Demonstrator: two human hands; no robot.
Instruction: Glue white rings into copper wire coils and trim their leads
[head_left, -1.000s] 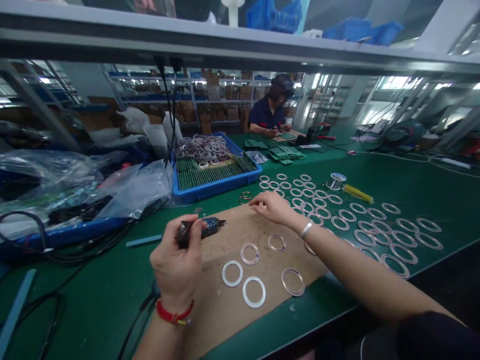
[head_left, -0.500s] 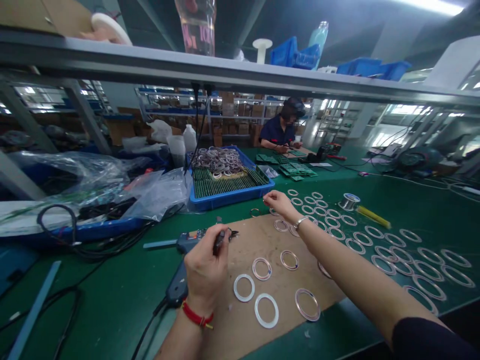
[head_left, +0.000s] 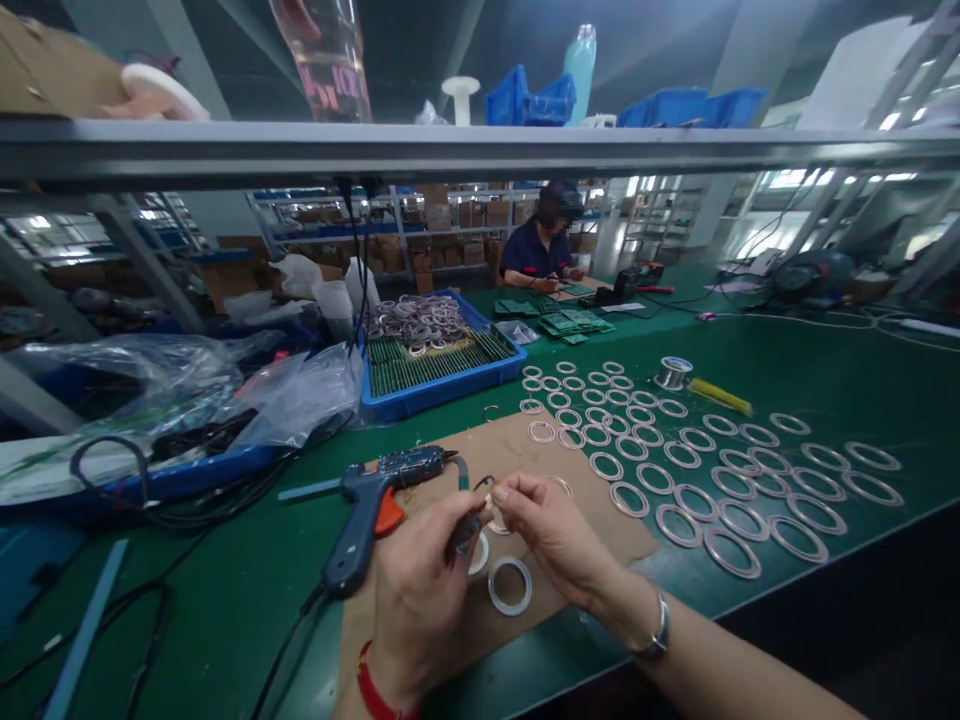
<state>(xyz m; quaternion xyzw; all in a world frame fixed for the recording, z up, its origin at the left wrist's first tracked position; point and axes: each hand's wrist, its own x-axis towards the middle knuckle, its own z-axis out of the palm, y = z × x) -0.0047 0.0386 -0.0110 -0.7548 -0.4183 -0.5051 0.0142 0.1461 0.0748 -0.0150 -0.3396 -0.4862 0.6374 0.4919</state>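
My left hand is closed around a small dark-handled tool, its tips partly hidden and its kind unclear. Close beside it, at the tool's tips, my right hand pinches with thumb and forefinger; what lies between the fingertips is too small to make out. Beneath both hands is a brown cardboard sheet. On it a white ring lies flat, and a second white ring is partly covered by my left hand. A copper-coloured ring shows behind my right hand.
A blue glue gun with an orange trigger lies left of my hands. Many flat rings spread rightward, near a solder spool. Behind stands a blue tray of boards and rings. A co-worker sits across the bench.
My right hand has come back from the cardboard's far edge to meet my left hand and its tool. The view has shifted, and my hands now cover several rings.
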